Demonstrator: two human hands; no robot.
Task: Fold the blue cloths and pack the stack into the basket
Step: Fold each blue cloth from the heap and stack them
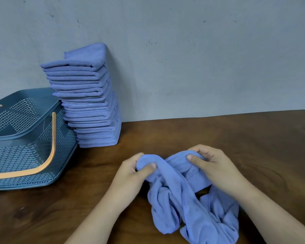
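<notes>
Cloth [174, 205] crumpled on table [253, 138] well right of stack [90, 106] and nearer the body, upper edge pinched by left hand [130, 173] and right hand [213, 166], bulk trailing bodyward, left hand nearer stack, basket [25, 155] just left of stack.

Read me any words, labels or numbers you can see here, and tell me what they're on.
On the crumpled blue cloth, just below the right hand: an embossed mark, too blurred to read.
On the basket, the folded stack, the wall and the table: no text visible.
</notes>
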